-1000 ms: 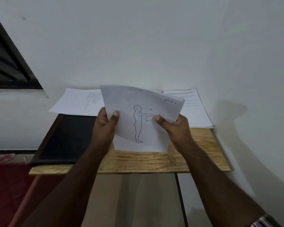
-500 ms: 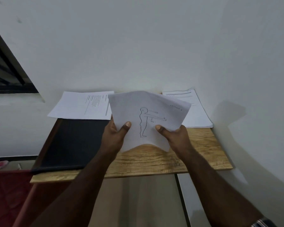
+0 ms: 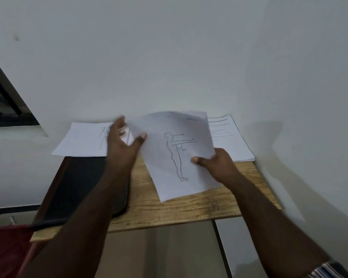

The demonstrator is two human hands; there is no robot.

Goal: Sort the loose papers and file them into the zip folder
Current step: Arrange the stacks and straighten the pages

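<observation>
A white sheet with a line drawing of a standing figure (image 3: 175, 153) hangs tilted just above the wooden table (image 3: 169, 209), its lower corner near the tabletop. My right hand (image 3: 215, 163) pinches the sheet's right edge, thumb on top. My left hand (image 3: 125, 141) is at the sheet's upper left with its fingers spread and blurred; only its thumb touches the paper. The black zip folder (image 3: 78, 187) lies closed on the table's left side, partly under my left forearm.
A printed sheet (image 3: 84, 141) lies at the back left, overhanging the folder's far edge. A thicker stack of printed papers (image 3: 231, 141) sits at the back right against the white wall. A dark window frame (image 3: 6, 105) is on the left and red cloth (image 3: 6, 247) below.
The drawing sheet has flattened out and dropped toward the table, shifting right. My left hand has let go of its grip, its fingers spreading up and left. My right hand keeps its pinch.
</observation>
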